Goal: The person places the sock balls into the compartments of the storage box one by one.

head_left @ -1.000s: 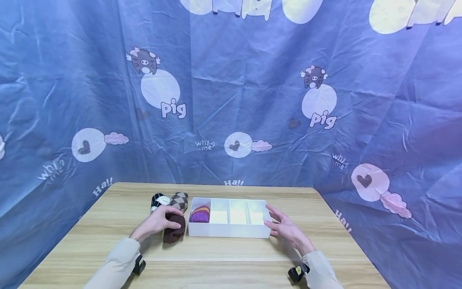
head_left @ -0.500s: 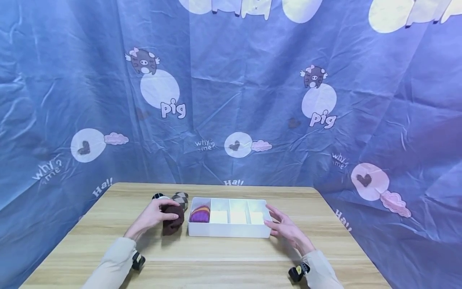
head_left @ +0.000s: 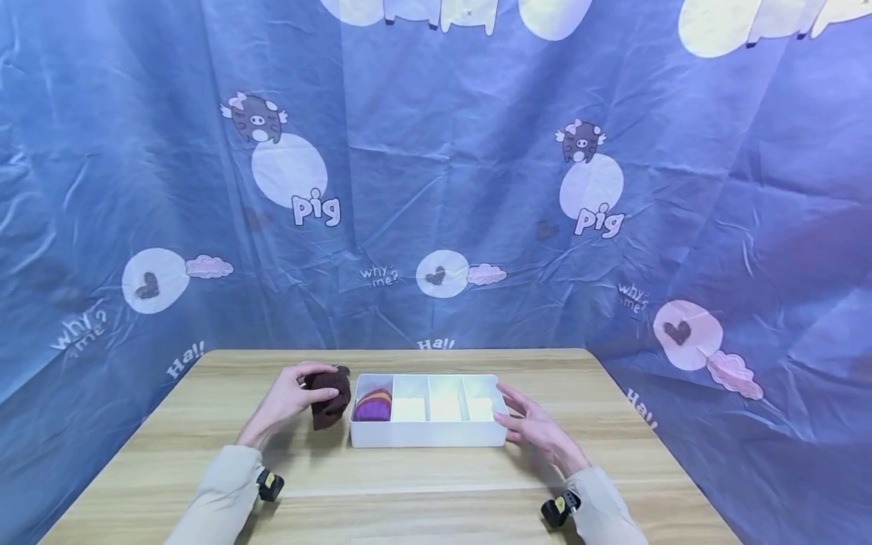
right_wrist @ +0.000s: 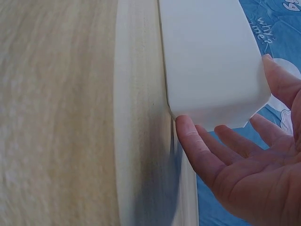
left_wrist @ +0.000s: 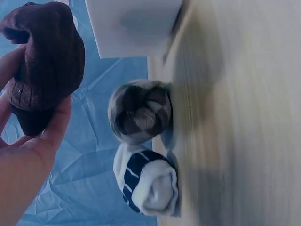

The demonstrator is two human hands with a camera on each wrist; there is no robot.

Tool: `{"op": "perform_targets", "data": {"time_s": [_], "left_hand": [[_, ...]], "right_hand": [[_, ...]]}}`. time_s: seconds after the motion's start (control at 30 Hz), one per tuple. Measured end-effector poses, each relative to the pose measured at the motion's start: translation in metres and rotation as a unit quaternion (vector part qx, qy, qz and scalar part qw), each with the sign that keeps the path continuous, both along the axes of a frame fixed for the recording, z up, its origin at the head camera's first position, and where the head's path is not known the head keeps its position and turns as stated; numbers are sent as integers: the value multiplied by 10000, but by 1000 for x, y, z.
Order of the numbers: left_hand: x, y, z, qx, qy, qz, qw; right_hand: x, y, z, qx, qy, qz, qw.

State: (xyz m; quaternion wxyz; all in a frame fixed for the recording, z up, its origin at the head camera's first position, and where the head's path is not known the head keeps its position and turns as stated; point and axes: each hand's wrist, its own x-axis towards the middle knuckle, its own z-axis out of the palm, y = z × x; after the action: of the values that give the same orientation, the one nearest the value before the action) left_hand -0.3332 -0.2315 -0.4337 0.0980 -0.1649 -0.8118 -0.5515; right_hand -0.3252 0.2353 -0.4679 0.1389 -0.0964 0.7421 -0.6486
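Note:
My left hand (head_left: 289,393) holds a rolled dark brown sock (head_left: 331,397) off the table, just left of the white box. In the left wrist view the fingers and thumb wrap the lower part of the brown sock (left_wrist: 51,56). Below it on the table lie a brown-and-beige argyle sock roll (left_wrist: 141,110) and a white-and-black sock roll (left_wrist: 150,181); the head view mostly hides both. A purple sock with an orange stripe (head_left: 373,407) sits in the box's leftmost compartment. My right hand (head_left: 538,431) rests against the box's right end, its fingers extended.
The long white divided box (head_left: 429,435) stands mid-table, with bare floors in the compartments right of the purple sock. A wooden table (head_left: 409,499) carries everything. Blue printed cloth (head_left: 436,189) hangs behind and at both sides.
My left hand has lifted the brown sock from the table and shifted it slightly towards the back, covering the other sock rolls in the head view. The right hand stays at the box.

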Motion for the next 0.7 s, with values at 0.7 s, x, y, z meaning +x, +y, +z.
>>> {"op": "perform_targets", "data": {"time_s": [0.7], "left_hand": [[-9,33,9,754,-447,-122,9961]], "right_hand": [[2,-1,0,441,16,-257,9987]]}}
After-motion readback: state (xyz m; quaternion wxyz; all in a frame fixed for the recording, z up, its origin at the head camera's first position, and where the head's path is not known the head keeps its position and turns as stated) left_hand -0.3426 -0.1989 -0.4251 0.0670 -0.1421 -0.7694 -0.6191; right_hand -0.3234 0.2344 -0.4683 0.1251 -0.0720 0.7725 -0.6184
